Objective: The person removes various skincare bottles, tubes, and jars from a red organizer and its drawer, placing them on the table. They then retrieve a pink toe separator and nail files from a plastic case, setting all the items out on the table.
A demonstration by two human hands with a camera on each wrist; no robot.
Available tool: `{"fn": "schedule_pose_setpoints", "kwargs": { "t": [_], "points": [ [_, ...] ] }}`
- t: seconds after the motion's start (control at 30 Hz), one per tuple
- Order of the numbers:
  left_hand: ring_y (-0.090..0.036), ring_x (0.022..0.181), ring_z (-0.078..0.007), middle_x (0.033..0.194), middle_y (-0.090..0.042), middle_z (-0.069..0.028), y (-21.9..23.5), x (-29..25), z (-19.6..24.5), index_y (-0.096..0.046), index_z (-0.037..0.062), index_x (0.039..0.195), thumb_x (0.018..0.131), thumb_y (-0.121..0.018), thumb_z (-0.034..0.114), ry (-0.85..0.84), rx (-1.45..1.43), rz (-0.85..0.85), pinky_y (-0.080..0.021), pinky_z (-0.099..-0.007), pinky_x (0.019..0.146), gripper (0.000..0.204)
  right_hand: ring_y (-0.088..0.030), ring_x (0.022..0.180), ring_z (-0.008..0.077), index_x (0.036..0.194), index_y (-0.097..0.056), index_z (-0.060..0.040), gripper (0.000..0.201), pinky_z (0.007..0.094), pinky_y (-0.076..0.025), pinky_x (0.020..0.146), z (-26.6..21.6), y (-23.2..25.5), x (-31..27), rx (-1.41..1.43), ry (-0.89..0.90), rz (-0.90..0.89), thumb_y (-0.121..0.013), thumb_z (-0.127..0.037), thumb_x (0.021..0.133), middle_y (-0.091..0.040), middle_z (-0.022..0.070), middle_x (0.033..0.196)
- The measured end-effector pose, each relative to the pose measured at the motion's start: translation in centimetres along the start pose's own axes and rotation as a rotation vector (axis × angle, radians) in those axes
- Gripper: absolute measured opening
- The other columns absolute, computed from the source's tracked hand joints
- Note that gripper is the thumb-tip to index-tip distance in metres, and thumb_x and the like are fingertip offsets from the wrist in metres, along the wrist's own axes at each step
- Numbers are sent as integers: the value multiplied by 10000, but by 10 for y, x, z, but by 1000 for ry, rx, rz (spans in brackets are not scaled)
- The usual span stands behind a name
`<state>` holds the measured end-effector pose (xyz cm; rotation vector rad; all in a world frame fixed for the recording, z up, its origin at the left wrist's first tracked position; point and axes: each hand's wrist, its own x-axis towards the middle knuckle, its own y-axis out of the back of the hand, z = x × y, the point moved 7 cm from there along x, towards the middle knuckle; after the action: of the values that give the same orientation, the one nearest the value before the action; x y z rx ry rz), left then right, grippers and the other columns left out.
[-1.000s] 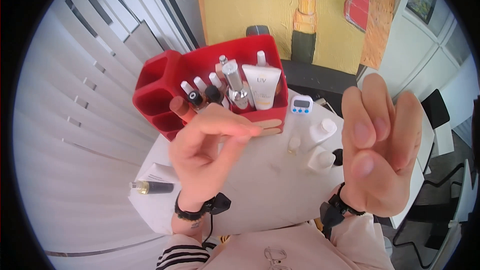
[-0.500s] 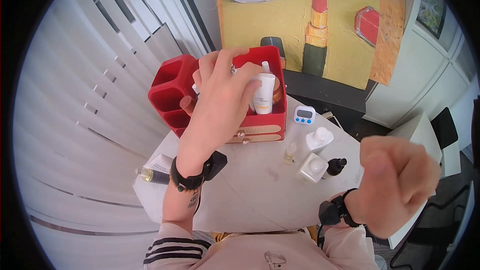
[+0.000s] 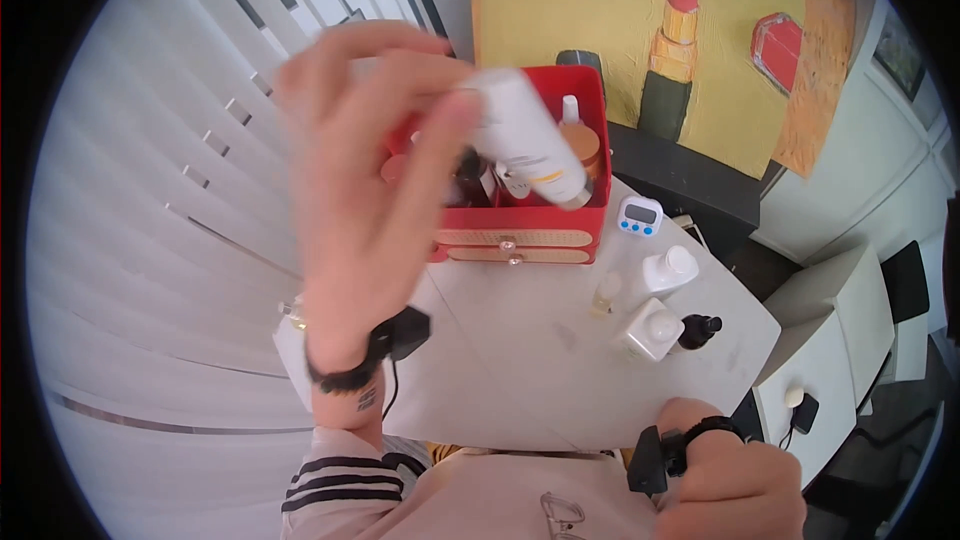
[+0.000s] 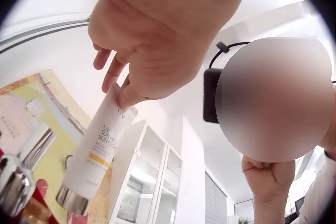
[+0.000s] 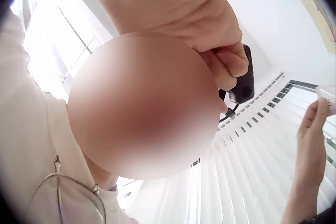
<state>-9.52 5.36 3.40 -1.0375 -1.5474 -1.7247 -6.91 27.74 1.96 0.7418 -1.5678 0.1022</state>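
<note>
My left hand pinches the top end of a white UV sunscreen tube between thumb and fingers. The tube hangs tilted over the front of the red organizer box, its silver cap low and to the right. The left wrist view shows the tube by its printed side, gripped at its flat end by the hand. My right hand is near my body at the lower right, fingers curled, with nothing visible in it; its fingers show folded in the right wrist view.
On the white table stand a white bottle, a square white bottle, a small clear bottle, a dark bottle and a timer. A lipstick painting is behind the box.
My left hand reached into the box, took hold of the tube and lifted it up, tilting it. My right hand came down toward my body, with its fingers curled.
</note>
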Motion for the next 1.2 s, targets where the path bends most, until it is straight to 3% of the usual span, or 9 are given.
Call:
{"fn": "schedule_pose_setpoints", "kwargs": {
  "t": [0.1,0.17,0.2,0.27,0.37,0.6,0.73,0.8,1.2],
  "points": [
    [-548,1133,-212,1214,-612,-127,36,-20,-4,-654,-24,1041,919,-588,-23,204,-120,65,-427,-296,934,139,-332,486,102,1115,-809,-229,607,269,-201,442,10,-29,-1,-3,-31,-65,-715,114,623,-332,-44,620],
    [-536,998,-308,955,-600,-142,59,-33,2,-651,-32,904,870,-624,85,145,61,72,-404,-435,966,124,-341,469,104,1063,-801,-128,469,270,-208,429,16,-43,-15,-150,-90,423,-748,44,630,-396,-28,614],
    [-530,981,-313,916,-588,-133,70,-42,1,-664,-23,901,852,-627,108,128,75,0,-409,-450,953,145,-341,469,104,1063,-801,-128,469,270,-208,429,13,-41,-17,-142,-95,417,-748,44,630,-396,-28,614],
    [-523,963,-318,876,-577,-124,86,-61,0,-677,-15,897,835,-630,132,130,121,-77,-415,-465,941,166,-369,463,115,1038,-780,-41,383,275,-239,417,32,-47,-21,-110,-400,124,-754,-17,657,-444,-4,610],
    [-510,931,-325,835,-555,-103,102,-100,-12,-707,4,887,761,-677,124,264,179,-235,-426,-466,895,176,-394,461,132,1034,-750,29,367,283,-273,415,58,-41,-4,-136,-357,-294,-727,6,668,-492,23,614],
    [-523,935,-262,869,-585,-50,138,-179,-52,-717,49,884,801,-743,50,619,335,-354,-363,-383,868,87,-558,559,247,1139,-685,114,267,327,-424,496,79,-53,3,-44,-290,-626,-704,50,880,-685,171,824],
    [-526,948,-257,860,-587,-44,144,-215,-78,-702,52,896,830,-741,59,688,432,-442,-349,-374,888,76,-506,560,200,947,-679,30,204,347,-397,531,78,-64,-2,-235,-485,-537,-702,-36,755,-603,87,746],
    [-529,947,-255,857,-589,-43,145,-229,-92,-698,51,894,836,-741,64,717,454,-455,-351,-377,884,73,-508,552,202,1143,-675,44,377,337,-361,525,79,-69,-4,-192,-417,-619,-683,-99,794,-621,86,767],
    [-566,909,-250,855,-636,-28,138,-260,-147,-691,63,893,887,-719,97,738,578,-434,-370,-389,882,45,-594,662,279,1205,-642,127,327,335,-470,584,87,-85,7,-95,-397,-772,-680,91,882,-697,193,948]
  ]
}}
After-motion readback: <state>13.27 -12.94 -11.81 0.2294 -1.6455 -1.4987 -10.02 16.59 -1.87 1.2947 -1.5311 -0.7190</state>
